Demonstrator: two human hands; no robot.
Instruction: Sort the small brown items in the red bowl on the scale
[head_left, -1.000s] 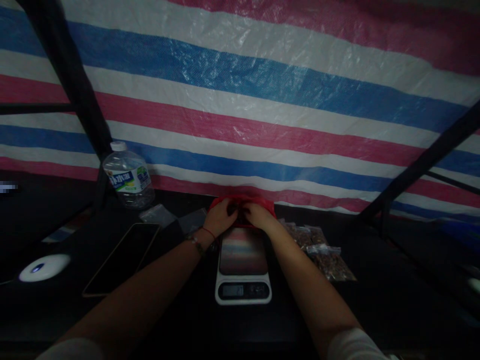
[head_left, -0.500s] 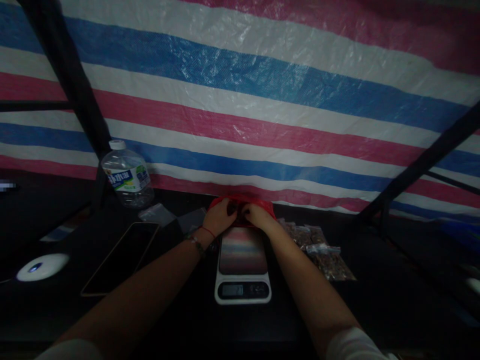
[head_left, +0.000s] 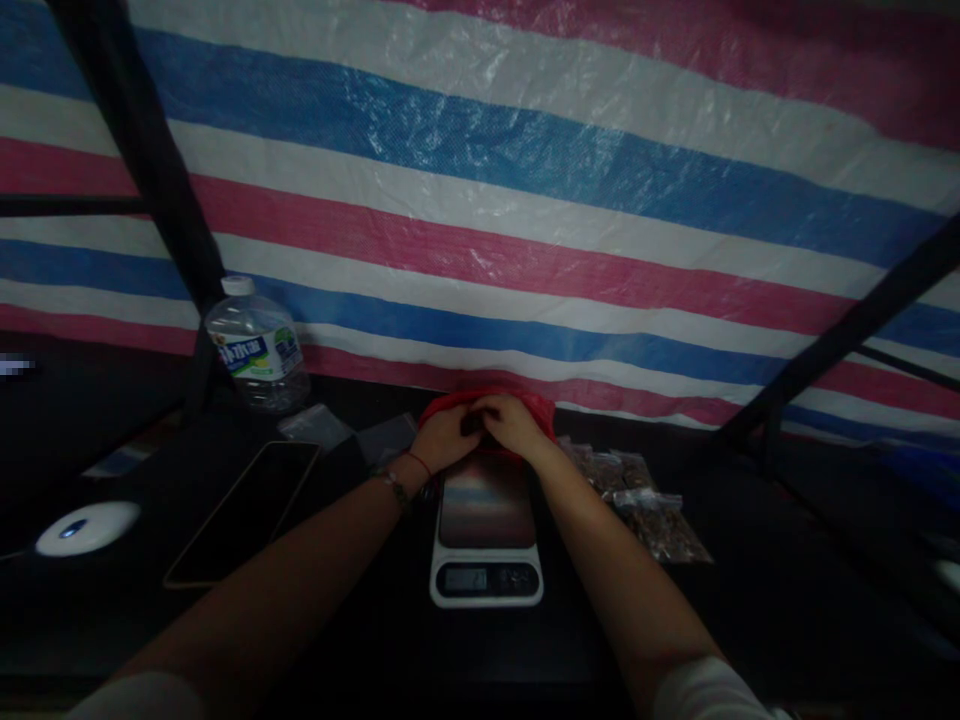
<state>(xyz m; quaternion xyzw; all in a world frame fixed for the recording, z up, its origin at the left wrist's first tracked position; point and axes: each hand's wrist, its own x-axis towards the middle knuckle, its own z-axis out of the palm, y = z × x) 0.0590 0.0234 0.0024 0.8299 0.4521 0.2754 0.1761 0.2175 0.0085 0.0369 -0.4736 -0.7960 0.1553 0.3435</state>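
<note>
A red plastic bag (head_left: pixel 536 408) lies at the back of the dark table, just behind a white digital kitchen scale (head_left: pixel 486 577). My left hand (head_left: pixel 448 438) is at the bag's opening, its fingers curled inward. Close against it, my right hand (head_left: pixel 510 424) is bent over the same opening with its fingers closed. The fingertips meet in shadow, so what they hold is hidden. Nothing rests on the visible part of the scale's reflective plate (head_left: pixel 487 515). Its display is lit but too dim to read.
Several small clear bags with brown dried bits (head_left: pixel 660 525) lie right of the scale. To the left are flat clear bags (head_left: pixel 315 427), a phone (head_left: pixel 244 515), a white mouse (head_left: pixel 88 528) and a large plastic bottle (head_left: pixel 259 350). A striped sheet (head_left: pixel 525 250) hangs behind.
My right hand has shifted slightly left and up, turning over the bag's opening. Both hands are closer together, and the dark gap between them is smaller.
</note>
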